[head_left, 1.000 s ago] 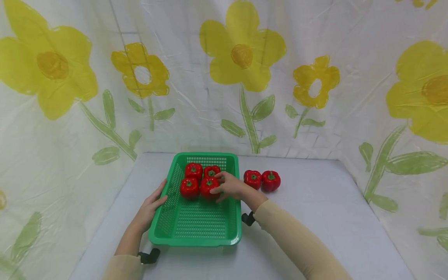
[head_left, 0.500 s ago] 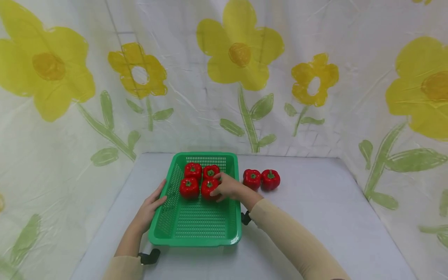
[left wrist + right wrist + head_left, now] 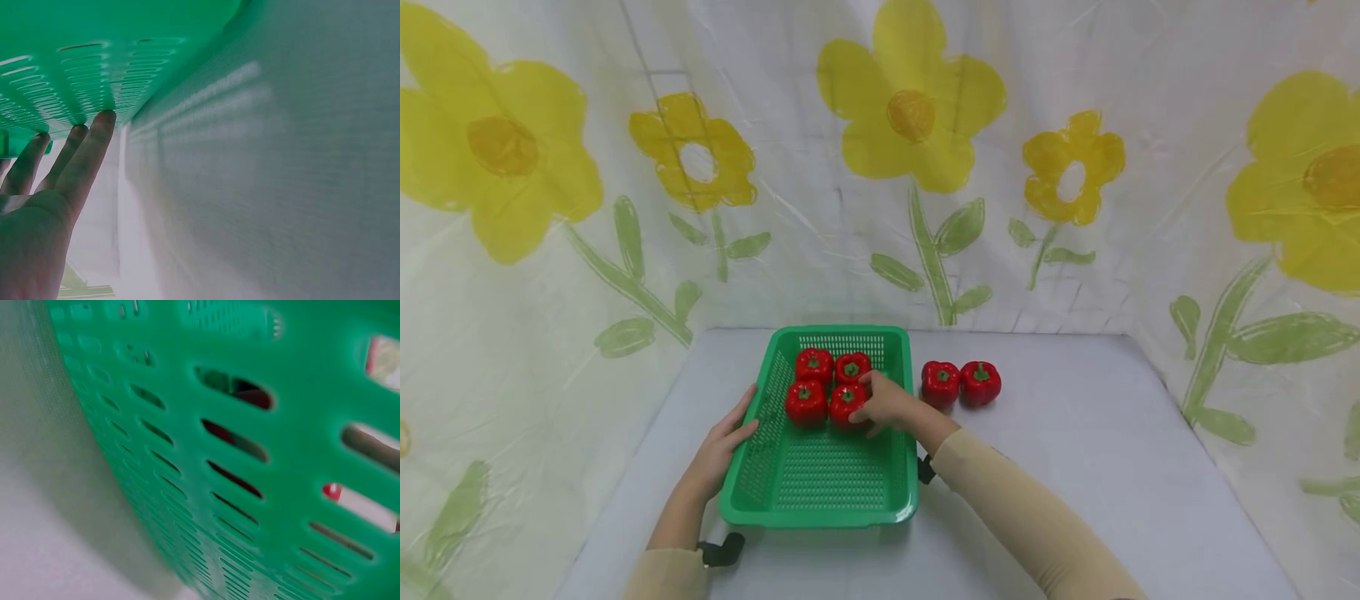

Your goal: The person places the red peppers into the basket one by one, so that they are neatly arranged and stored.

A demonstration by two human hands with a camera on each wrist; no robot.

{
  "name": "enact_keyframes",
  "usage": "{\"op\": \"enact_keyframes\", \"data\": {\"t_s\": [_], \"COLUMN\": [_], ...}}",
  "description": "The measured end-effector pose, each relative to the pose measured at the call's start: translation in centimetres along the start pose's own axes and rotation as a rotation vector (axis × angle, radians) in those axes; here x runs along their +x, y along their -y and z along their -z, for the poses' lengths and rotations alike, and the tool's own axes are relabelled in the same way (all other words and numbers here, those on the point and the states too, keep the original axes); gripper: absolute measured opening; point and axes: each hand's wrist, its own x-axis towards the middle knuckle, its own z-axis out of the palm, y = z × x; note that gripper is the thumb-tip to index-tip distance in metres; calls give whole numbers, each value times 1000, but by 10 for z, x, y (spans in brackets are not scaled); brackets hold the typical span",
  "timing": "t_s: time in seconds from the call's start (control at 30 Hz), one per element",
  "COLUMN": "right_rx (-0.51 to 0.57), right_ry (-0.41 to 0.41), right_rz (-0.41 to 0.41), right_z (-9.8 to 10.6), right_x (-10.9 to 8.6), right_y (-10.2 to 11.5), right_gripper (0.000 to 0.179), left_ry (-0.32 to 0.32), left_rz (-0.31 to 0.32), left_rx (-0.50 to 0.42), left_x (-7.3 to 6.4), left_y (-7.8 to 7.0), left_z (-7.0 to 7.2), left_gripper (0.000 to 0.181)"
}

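A green perforated plastic basket (image 3: 817,518) holds several red bell peppers with green stems, clustered toward its far end. My right hand (image 3: 891,406) reaches over the basket's right rim, thumb and fingers curled about the nearer right bell pepper (image 3: 844,402). Beside that one sits another pepper (image 3: 806,405), and two more stand behind them. My left hand (image 3: 718,450) rests against the basket's left side. In the left wrist view its straight fingers (image 3: 87,156) touch the slotted outer wall. Only the basket's slotted wall (image 3: 250,506) fills most of the right wrist view, hiding most of the right hand.
Two more red bell peppers, one nearer the basket (image 3: 940,384) and one farther right (image 3: 981,383), stand on the white table (image 3: 1075,433). A white curtain (image 3: 797,250) with yellow flowers hangs behind and around the table.
My right hand's spread fingers have drawn in closer about the nearer right pepper, which has shifted slightly. The left hand and the basket stay in place.
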Motion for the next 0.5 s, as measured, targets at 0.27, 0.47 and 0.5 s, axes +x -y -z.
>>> {"op": "enact_keyframes", "data": {"t_s": [0.27, 0.47, 0.5], "right_rx": [40, 49, 47], "right_ry": [9, 10, 11], "right_rz": [-2, 1, 7], "right_z": [2, 4, 5], "right_x": [-3, -6, -6], "right_y": [1, 2, 2], "right_gripper": [76, 77, 77], "left_ry": [-3, 8, 9], "left_rz": [2, -4, -6], "left_rx": [-19, -14, -13], "left_x": [-1, -1, -1], "left_y": [0, 0, 0], "left_z": [-2, 0, 0], "left_gripper": [60, 60, 60]}}
